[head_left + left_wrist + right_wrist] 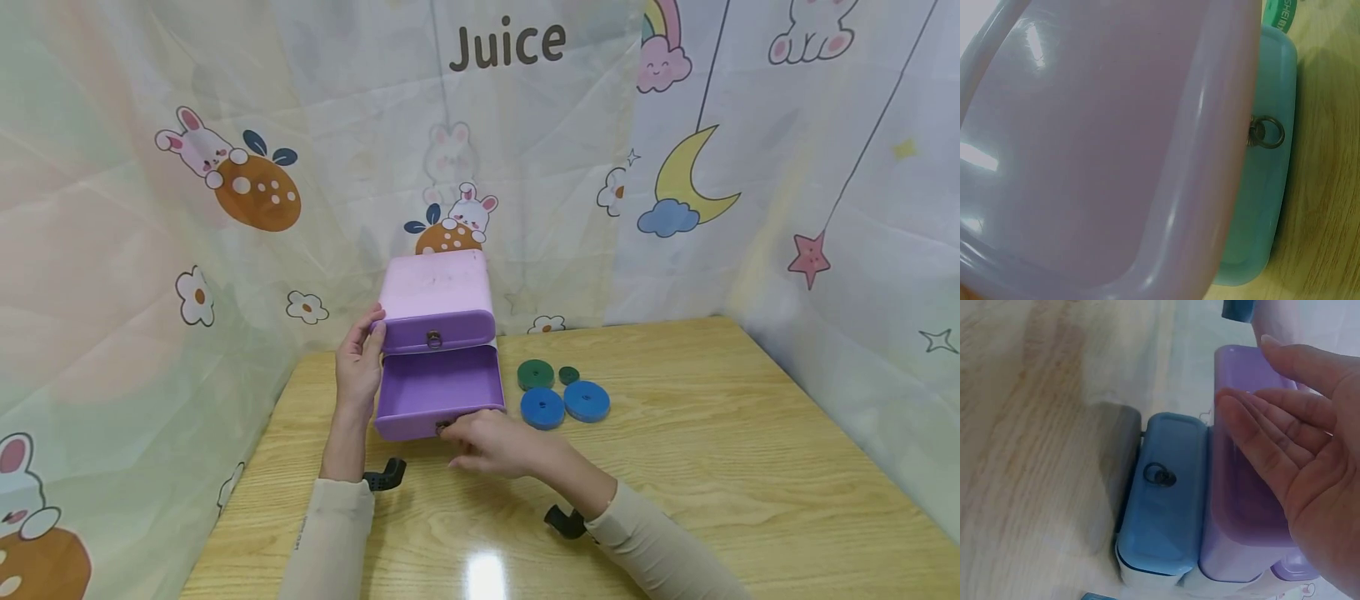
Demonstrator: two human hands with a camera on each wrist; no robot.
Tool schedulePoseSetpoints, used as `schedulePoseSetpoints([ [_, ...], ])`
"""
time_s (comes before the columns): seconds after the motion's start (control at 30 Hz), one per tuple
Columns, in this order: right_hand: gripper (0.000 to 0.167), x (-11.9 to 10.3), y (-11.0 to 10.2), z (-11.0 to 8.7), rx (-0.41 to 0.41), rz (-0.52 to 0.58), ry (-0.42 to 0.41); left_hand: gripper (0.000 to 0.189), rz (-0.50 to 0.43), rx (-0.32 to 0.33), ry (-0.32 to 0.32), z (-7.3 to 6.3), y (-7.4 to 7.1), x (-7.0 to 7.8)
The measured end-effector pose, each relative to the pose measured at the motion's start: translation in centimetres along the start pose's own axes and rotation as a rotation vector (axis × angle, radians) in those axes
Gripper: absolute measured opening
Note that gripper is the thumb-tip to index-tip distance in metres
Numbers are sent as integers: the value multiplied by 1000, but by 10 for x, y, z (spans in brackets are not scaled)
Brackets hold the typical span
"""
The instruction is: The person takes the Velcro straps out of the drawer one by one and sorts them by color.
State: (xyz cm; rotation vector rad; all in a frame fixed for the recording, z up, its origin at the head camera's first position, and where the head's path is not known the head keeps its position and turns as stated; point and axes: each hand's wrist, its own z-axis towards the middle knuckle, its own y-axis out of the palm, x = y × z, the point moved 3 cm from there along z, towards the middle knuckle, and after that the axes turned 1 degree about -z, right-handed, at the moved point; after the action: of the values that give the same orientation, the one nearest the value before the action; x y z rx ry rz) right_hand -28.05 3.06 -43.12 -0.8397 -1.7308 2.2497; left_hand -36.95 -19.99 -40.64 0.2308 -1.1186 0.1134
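A small lilac and purple drawer cabinet stands before me. Its upper drawer front is in place, and the purple drawer beneath is pulled out, showing bare inside. My left hand rests at the cabinet's upper left corner, thumb by the front and fingers along the side. My right hand reaches the pulled-out drawer, a fingertip right at its ring pull; I cannot tell whether it is hooked in. The right wrist view shows that thumb apart from the fingers. A blue drawer with a metal ring sits lowest.
Right of the cabinet lie two green discs and two blue discs on the wooden table. Printed cloth hangs behind and at the sides. Each wrist carries a black mount.
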Motion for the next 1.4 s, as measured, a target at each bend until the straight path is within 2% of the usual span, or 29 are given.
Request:
schedulePoseSetpoints([
  [0.4,19,-1,9,2,-1,-56,19,35,-3,1,-1,0,0,0],
  [0.67,27,-7,8,3,-7,-99,31,35,-6,-6,0,0,1,1],
  [0.87,27,-9,9,3,14,-150,86,35,-1,-5,1,0,0,0],
  [1.07,19,-8,17,5,103,-259,110,36,-3,-2,-7,-1,-1,-1],
  [1.23,24,-8,22,8,212,-313,92,37,-3,-7,0,0,-1,-2],
  [1.4,20,-8,22,10,294,-393,52,37,-2,-10,9,1,-1,-2],
])
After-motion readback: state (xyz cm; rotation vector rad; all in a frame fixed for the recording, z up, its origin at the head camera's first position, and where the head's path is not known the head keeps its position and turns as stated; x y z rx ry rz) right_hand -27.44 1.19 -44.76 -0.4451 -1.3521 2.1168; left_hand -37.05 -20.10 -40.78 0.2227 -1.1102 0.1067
